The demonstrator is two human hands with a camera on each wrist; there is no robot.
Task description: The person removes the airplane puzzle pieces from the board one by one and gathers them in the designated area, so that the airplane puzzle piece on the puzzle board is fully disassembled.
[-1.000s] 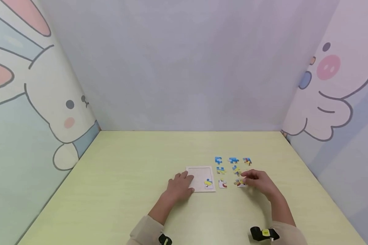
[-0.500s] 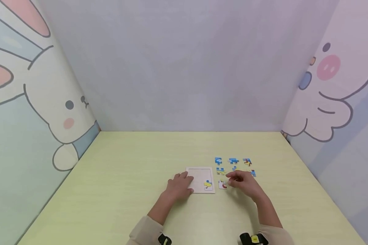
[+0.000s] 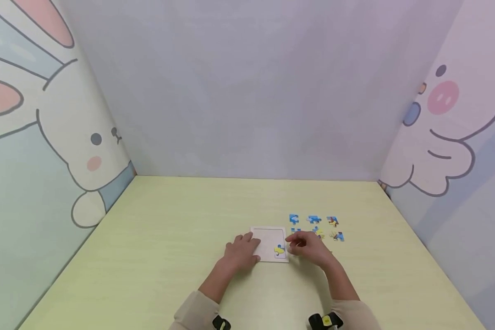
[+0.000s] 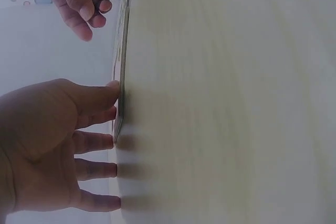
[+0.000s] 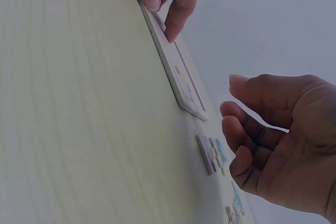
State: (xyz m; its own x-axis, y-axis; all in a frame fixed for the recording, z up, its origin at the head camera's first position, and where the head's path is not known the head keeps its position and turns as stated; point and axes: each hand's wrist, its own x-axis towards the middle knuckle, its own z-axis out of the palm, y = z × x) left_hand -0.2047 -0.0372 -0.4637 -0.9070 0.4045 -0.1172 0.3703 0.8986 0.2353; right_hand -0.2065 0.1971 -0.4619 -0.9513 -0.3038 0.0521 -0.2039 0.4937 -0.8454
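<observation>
A white puzzle tray (image 3: 268, 256) lies flat on the table with one yellow-and-blue jigsaw piece (image 3: 279, 250) in its lower right corner. My left hand (image 3: 241, 253) rests on the tray's left side, its fingers fairly straight and the thumb at the near edge. Just past the tray's right edge hovers my right hand (image 3: 307, 247), thumb and fingers loosely bent. In the right wrist view a gap shows between the right thumb and fingers (image 5: 239, 114), and no piece is seen there. Loose jigsaw pieces (image 5: 210, 153) lie below that hand, partly hidden by it in the head view.
Several more loose pieces stand in rows to the right of the tray, among them a blue one (image 3: 314, 219), a red-and-blue one (image 3: 332, 221) and another (image 3: 337, 236). Cartoon-printed side walls and a plain back wall (image 3: 247, 91) enclose the pale table (image 3: 181, 220).
My right hand has moved left, from the lower right loose pieces to the tray's right edge. The left hand has stayed on the tray. The head view has tilted slightly.
</observation>
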